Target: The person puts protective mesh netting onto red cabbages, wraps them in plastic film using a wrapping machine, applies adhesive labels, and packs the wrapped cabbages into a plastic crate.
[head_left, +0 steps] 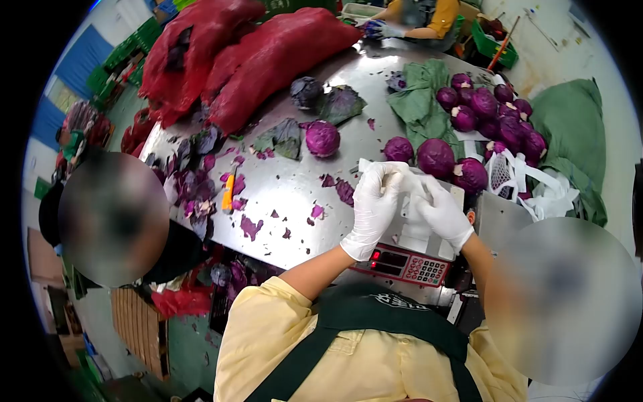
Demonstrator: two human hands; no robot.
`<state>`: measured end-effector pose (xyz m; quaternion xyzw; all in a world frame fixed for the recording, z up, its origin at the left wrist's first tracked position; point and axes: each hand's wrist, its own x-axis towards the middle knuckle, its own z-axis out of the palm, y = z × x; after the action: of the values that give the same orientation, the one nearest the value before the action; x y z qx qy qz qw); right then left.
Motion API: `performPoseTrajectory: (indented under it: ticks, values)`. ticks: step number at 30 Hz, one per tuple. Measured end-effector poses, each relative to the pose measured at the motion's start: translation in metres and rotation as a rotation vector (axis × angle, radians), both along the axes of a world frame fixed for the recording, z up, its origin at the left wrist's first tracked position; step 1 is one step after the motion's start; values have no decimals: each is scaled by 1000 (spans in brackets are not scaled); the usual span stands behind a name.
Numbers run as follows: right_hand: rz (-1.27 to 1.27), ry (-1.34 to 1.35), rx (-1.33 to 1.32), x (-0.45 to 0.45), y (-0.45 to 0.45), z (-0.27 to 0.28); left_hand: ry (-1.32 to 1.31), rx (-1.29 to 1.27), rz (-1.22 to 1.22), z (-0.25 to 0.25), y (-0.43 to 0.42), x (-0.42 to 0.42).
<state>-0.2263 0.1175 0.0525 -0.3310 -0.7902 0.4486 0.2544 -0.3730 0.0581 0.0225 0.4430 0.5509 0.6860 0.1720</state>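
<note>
The white-gloved left hand (375,206) and right hand (442,213) have fingertips narrowed at thin white material (410,195), located between them above the scale (410,265). White against white obscures its outline; whether either grip is closed on it cannot be determined.

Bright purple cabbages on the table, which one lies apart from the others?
The lone cabbage beside the loose leaf; other bright purple ones gather near the green cloth.
</note>
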Motion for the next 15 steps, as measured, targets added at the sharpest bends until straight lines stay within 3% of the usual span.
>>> performPoseTrajectory:
  ticks: [2,4,5,7,9,11,12,15]
  values:
    - [5,-103,45,8,-5,-6,-15,-96,-3,-8,-15,-13]
    - [-92,-183,-394,11,-11,1,-114,-270,-93,-23,-22,-21]
    - [-81,-184,-394,11,-15,-4,-244,-174,-182,-21,-23,-18]
    - [-23,-352,-58,10,-24,-14,-100,-73,-207,-13,-31,-10]
    - [-50,-361,-214,6,-33,-10,-103,-47,-240,-7,-38,-7]
    - [-42,-234,-197,12,-35,-25,-185,-350,-279,-11,-40,-11]
    - [-79,-182,-330,9,-43,-14,-243,-191,-217,-27,-34,-10]
    - [-128,-182,-415,6,-58,-4,-205,-249,-207,-44,-34,-11]
